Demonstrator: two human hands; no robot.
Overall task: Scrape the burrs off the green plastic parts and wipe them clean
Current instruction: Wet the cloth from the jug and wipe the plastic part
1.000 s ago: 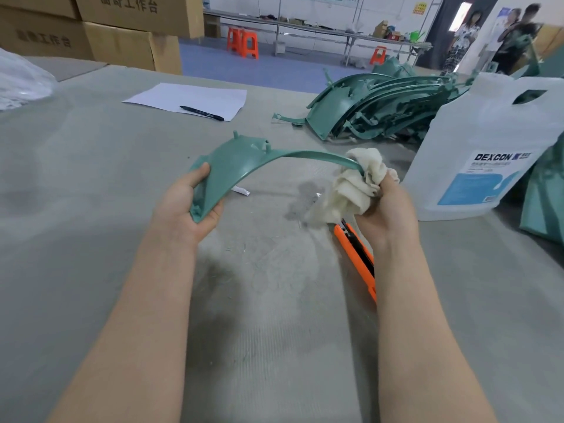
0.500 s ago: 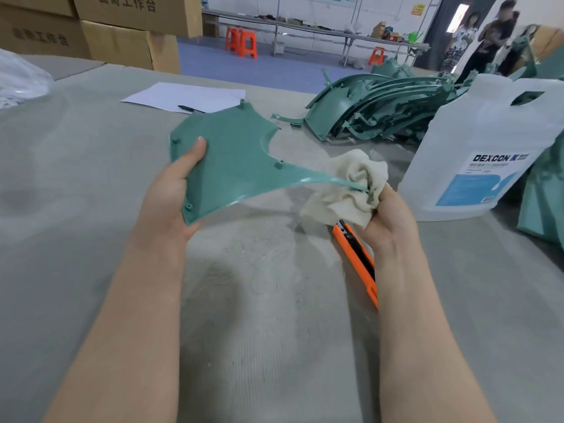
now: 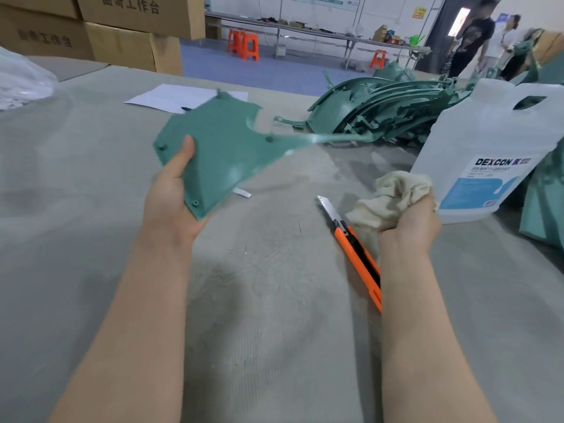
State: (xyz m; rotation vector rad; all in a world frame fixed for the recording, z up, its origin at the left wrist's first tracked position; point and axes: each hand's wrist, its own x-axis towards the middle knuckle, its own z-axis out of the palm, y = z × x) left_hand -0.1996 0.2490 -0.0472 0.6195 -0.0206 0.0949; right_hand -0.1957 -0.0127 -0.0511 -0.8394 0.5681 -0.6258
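Note:
My left hand grips a flat green plastic part by its near corner and holds it above the table, its thin arm stretching to the right, blurred. My right hand clutches a crumpled cream cloth, lower and to the right, apart from the part. An orange utility knife lies on the table with its blade out, just left of my right wrist.
A pile of green parts lies at the back right. A white DEXCON jug stands right of the cloth, more green plastic beyond it. Paper with a pen, a plastic bag and cardboard boxes sit far left. People stand in the background.
The cloth has come off the part's thin arm; my right hand dropped down and right with it. My left hand tilted the part flat-side up and raised it.

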